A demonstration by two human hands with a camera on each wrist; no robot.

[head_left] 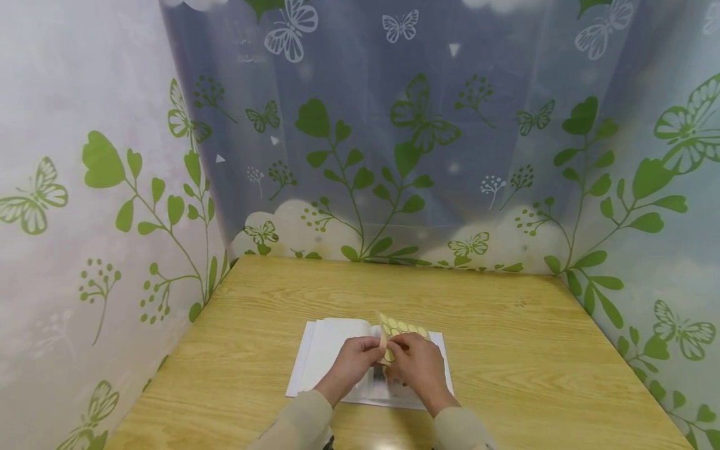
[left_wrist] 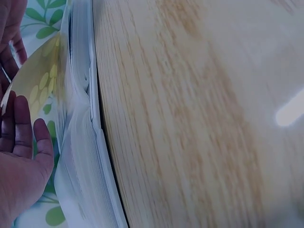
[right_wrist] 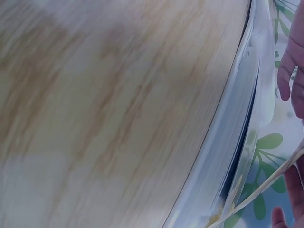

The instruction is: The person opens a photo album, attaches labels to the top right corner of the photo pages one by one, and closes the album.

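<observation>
Both hands are over an open white book (head_left: pixel 332 350) lying on the table. Between them they hold a thin sheet of round yellow stickers (head_left: pixel 413 328), raised above the right-hand page. My left hand (head_left: pixel 353 362) pinches the sheet's left edge between thumb and fingers. On the sheet's front, the thumb and fingers of my right hand (head_left: pixel 422 369) pinch at a spot near that same edge. In the left wrist view, the sticker sheet (left_wrist: pixel 40 85) bends in a curve between the hands. A dark and brown picture (head_left: pixel 379 374) shows on the page beneath, partly hidden by the right hand.
The wood-grain table (head_left: pixel 506 350) extends around the book on all sides. Curtain walls (head_left: pixel 360 156) printed with green leaves and butterflies enclose it at the back, left and right. The book's thick page stack (left_wrist: pixel 85 166) bulges on its left half.
</observation>
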